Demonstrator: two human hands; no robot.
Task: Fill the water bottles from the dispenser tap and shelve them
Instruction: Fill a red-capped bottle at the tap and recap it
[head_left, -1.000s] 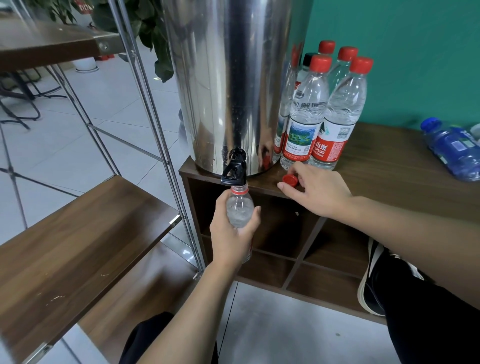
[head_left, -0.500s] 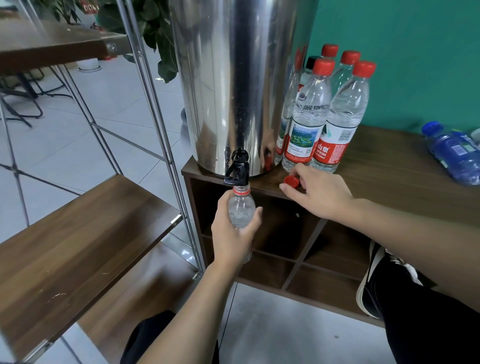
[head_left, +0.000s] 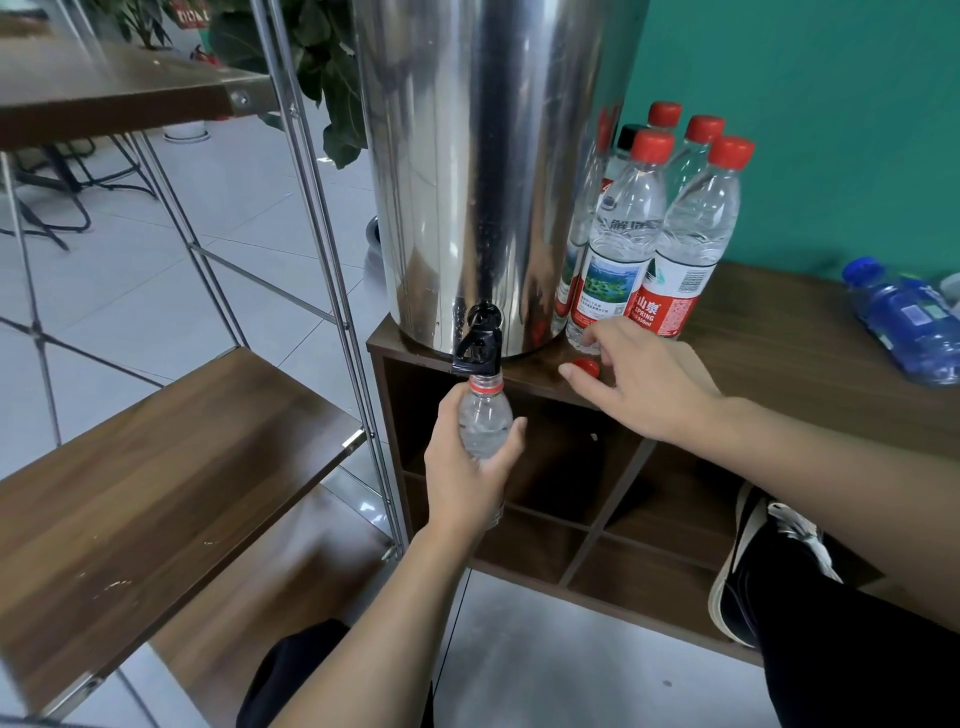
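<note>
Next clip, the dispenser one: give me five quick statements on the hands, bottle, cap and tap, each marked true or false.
1. The left hand grips an open bottle under the black tap. True.
2. The loose red cap is screwed on that bottle. False: it lies on the cabinet top by the right hand.
3. The blue bottle stands upright. False: it lies on its side.
4. Capped bottles stand beside the steel dispenser. True.
5. The right hand presses the tap. False: it is at the cap.

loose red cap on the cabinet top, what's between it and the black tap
Head view: only bare brown cabinet top separates the small red plastic cap from the black plastic tap.
</note>
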